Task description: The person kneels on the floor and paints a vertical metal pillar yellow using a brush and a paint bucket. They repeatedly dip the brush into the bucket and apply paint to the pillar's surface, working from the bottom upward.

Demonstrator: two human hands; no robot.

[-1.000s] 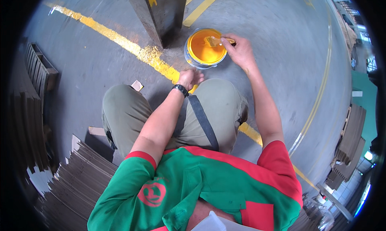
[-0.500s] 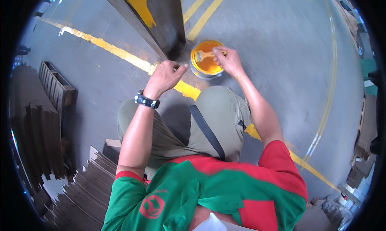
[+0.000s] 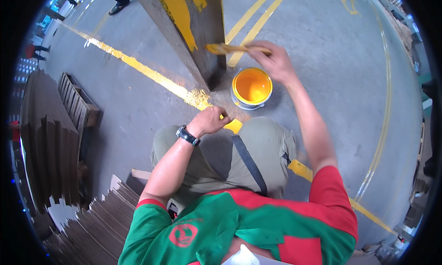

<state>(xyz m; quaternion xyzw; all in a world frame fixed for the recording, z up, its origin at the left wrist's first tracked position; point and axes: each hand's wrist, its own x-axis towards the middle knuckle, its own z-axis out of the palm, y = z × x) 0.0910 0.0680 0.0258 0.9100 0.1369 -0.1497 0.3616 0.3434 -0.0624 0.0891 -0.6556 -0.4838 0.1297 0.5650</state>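
Observation:
My right hand [image 3: 275, 62] is closed around the handle of a paintbrush [image 3: 235, 48]. Yellow paint coats its bristles, which are close to or against the face of a grey upright column [image 3: 209, 20]; contact is hard to tell. Wet-looking yellow paint [image 3: 177, 16] covers part of that column higher up. Below the brush, an uncovered paint can [image 3: 252, 86] with yellow paint inside stands on the floor by the column's foot. My left hand [image 3: 209, 120], with a dark watch at the wrist, is held above my knees, fingers curled in; its palm is hidden.
Yellow lines [image 3: 152, 73] run along the grey floor [image 3: 322, 48]. To the left are a wooden pallet [image 3: 78, 101] and stacks of brown cardboard sheets [image 3: 50, 150]; another stack [image 3: 99, 223] lies near my left elbow. A person's leg and shoe [image 3: 119, 6] show far off at upper left.
My right hand has lifted the brush out of the can and carried it up and left to the column. The view has shifted, and my left hand stays curled above my knees.

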